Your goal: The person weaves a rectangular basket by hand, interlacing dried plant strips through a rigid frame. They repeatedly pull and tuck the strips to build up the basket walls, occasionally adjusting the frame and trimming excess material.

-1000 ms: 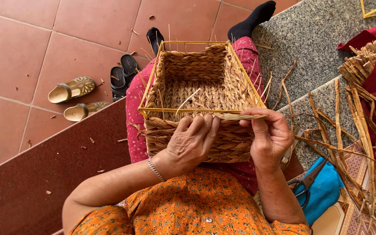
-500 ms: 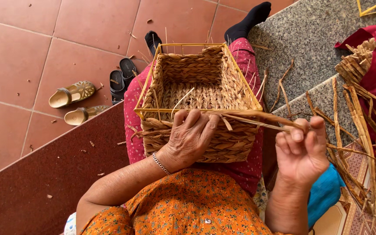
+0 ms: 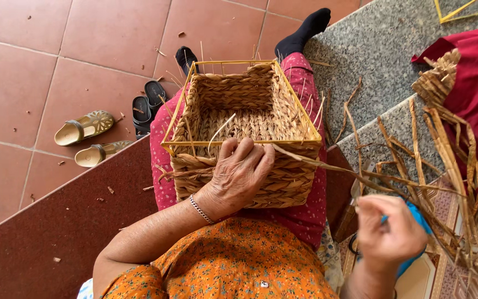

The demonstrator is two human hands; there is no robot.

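- While the left hand (image 3: pixel 239 174) presses flat on the basket (image 3: pixel 244 133) in the lap, fingers spread over its near rim, the right hand (image 3: pixel 391 235) pinches a dried strand (image 3: pixel 327 166).
- Steady tension should keep the weave tight.

Lighting: bright, even daylight, soft and diffuse, no glare; faint short shadows beside the sandals (image 3: pixel 84 127) on the far-left tiles and under the woven basket (image 3: pixel 244 133). Sharpness: basket and left hand (image 3: pixel 239 174) crisp; right hand (image 3: pixel 389 232), near right, smeared by motion blur. Distortion: wide-angle bending of tile lines and step edges toward the frame borders.
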